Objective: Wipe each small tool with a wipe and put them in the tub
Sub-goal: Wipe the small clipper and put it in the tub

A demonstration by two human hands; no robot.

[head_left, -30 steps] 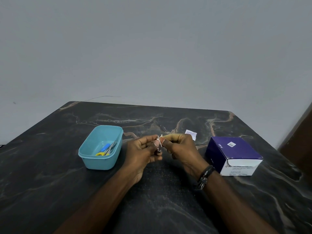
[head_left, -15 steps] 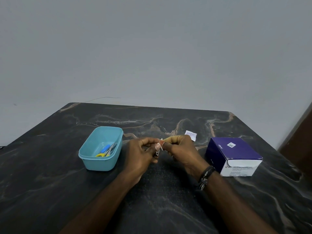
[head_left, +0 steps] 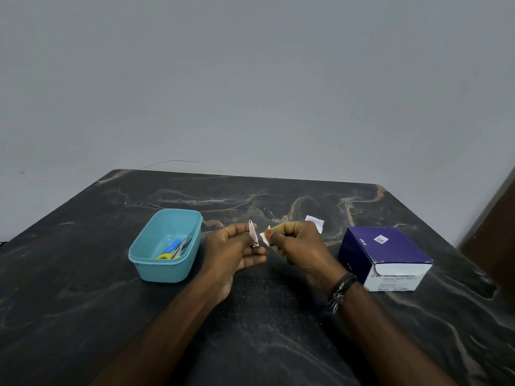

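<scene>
My left hand (head_left: 234, 250) pinches a small silver nail clipper (head_left: 253, 234), which points up and away over the middle of the table. Just to its right, my right hand (head_left: 296, 246) pinches a small white wipe (head_left: 264, 237) between thumb and forefinger. A narrow gap separates the wipe from the clipper. The light blue tub (head_left: 147, 259) stands to the left of my left hand. Inside it lie small scissors with yellow handles (head_left: 174, 250) and a blue-handled tool (head_left: 173, 244).
A purple and white box of wipes (head_left: 383, 256) stands at the right. A torn white sachet (head_left: 316, 222) lies on the dark marble table (head_left: 83, 302) behind my right hand. A grey wall rises behind the table's far edge.
My hands have drawn apart. The wipe, which was against the clipper before, has come off it to the right, and the clipper now stands free in my left hand.
</scene>
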